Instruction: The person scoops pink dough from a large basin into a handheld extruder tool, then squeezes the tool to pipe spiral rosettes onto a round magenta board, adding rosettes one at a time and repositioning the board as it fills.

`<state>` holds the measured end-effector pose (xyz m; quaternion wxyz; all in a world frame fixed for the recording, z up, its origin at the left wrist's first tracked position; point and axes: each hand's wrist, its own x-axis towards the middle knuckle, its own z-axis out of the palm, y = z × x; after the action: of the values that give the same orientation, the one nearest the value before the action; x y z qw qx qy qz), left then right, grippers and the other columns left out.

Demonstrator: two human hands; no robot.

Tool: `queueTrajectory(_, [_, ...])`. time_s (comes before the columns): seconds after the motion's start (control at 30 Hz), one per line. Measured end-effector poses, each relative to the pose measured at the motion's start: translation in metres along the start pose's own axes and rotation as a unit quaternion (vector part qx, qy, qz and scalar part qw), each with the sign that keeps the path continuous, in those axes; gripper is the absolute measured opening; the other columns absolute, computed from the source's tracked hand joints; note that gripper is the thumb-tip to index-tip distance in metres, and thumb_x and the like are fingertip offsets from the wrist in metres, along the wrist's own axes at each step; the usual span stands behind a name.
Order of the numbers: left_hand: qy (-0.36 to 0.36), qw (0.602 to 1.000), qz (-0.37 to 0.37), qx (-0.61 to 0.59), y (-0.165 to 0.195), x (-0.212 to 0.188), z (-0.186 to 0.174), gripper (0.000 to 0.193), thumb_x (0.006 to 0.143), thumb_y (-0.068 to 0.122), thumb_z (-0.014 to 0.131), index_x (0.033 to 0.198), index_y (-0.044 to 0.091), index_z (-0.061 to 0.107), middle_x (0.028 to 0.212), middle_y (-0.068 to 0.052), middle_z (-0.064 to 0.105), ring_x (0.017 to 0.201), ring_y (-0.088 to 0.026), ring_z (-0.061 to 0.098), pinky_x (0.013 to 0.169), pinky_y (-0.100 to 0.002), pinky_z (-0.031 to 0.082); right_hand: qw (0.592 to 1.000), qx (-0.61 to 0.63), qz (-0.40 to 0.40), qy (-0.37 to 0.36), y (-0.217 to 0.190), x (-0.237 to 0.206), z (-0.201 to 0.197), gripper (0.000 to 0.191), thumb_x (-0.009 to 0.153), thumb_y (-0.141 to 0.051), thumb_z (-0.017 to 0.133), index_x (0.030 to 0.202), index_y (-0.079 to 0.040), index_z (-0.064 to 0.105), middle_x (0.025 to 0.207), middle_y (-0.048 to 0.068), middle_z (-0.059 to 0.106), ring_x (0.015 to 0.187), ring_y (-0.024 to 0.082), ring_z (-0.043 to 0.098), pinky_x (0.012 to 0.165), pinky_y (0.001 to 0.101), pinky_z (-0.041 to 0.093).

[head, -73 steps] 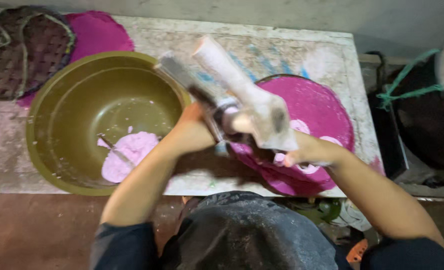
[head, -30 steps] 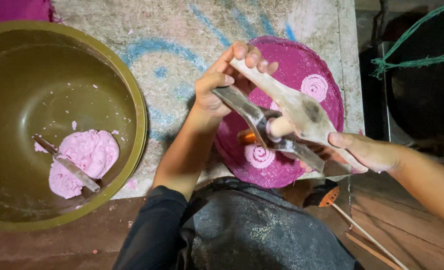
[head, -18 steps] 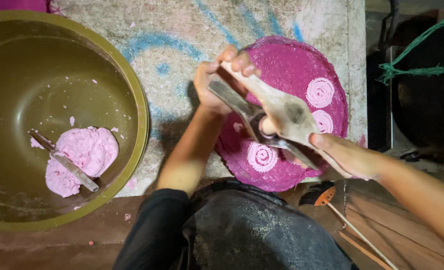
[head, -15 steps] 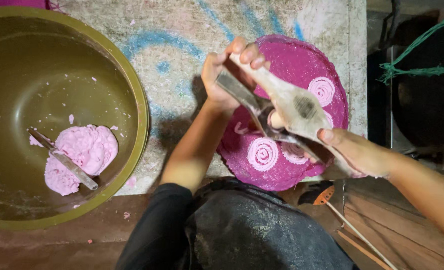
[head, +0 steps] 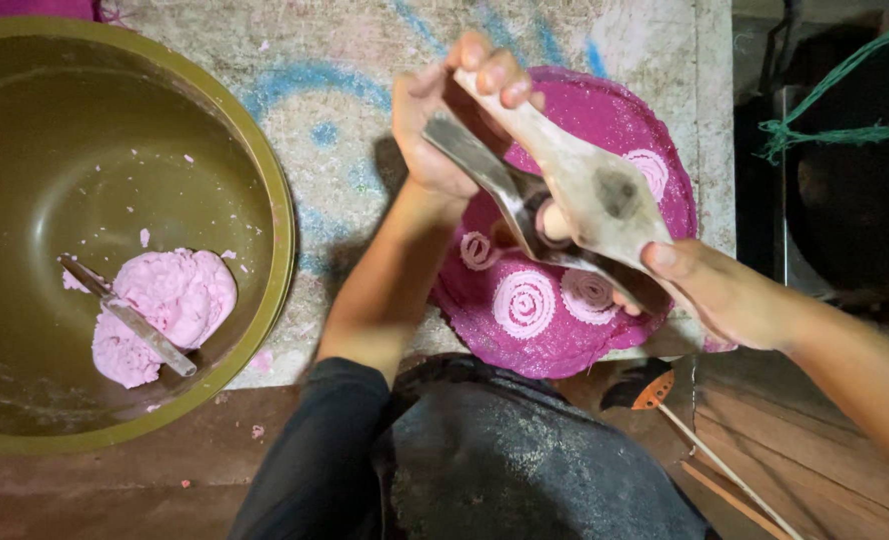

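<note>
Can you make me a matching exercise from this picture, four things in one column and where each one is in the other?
Things:
1. press
2. dough lump
3. spirals
4. green rope

Places:
A. on the pink mat
B. inside the olive bowl
C. at the right edge, off the table
D. held over the mat between the left hand and right hand

Pairs: 1-D, 2-B, 3-A, 4-C
</note>
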<state>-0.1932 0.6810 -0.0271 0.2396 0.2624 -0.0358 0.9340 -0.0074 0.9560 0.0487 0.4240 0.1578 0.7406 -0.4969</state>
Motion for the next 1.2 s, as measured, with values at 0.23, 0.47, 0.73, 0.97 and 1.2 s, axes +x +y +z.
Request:
queueTrajectory(0.23, [0.008,1.0,0.001,0.016,0.02,-0.022,0.012,0.027,0.099,0.04,0.051,0.107,0.014,0.054,0.099,-0.001,0.055,0.096,-0.019,0.056,0.096,-0.038,0.048,0.996,-0.035,-0.078,-0.03,-0.006,0.005,0.032,0.09,0.09,-0.08,0.034,0.098,-0.001,0.077,0.079,0.011,0.069,0.071,0.018,0.062,0.059,0.0322,0.051])
queueTrajectory(0.47, [0.036,0.999,0.003,-0.018,-0.006,-0.005,0.0,0.028,0.1,0.039,0.049,0.108,0.013,0.054,0.099,-0.002,0.056,0.099,-0.02,0.057,0.1,-0.041,0.048,0.999,-0.017,-0.02,0.02,-0.022,-0.006,0.013,0.076,0.101,-0.069,0.036,0.106,-0.002,0.072,0.083,0.016,0.067,0.06,0.028,0.057,0.054,0.041,0.044])
queueTrajectory(0.73, [0.029,0.999,0.005,0.031,0.024,-0.021,0.005,0.028,0.1,0.039,0.047,0.106,0.013,0.054,0.097,-0.003,0.056,0.095,-0.02,0.059,0.09,-0.04,0.05,0.992,-0.015,-0.124,-0.035,-0.023,0.005,0.047,0.078,0.095,-0.071,0.031,0.088,-0.004,0.071,0.075,0.006,0.066,0.069,0.016,0.063,0.062,0.0316,0.052])
queueTrajectory(0.97, [0.072,0.997,0.027,-0.013,-0.019,-0.013,-0.006,0.03,0.1,0.038,0.049,0.104,0.009,0.053,0.092,-0.005,0.055,0.093,-0.021,0.057,0.092,-0.038,0.048,0.999,0.008,-0.046,0.012,-0.017,-0.016,0.025,0.074,0.102,-0.065,0.036,0.095,-0.001,0.072,0.078,0.012,0.066,0.055,0.023,0.053,0.05,0.0365,0.041])
queueTrajectory(1.2, [0.042,0.998,0.005,0.039,0.011,0.013,-0.001,0.036,0.094,0.043,0.048,0.109,0.01,0.054,0.097,-0.005,0.058,0.097,-0.022,0.06,0.095,-0.042,0.049,0.991,0.017,-0.119,0.061,-0.021,0.012,0.03,0.073,0.095,-0.068,0.04,0.093,-0.001,0.071,0.079,0.008,0.069,0.071,0.018,0.063,0.065,0.0336,0.051])
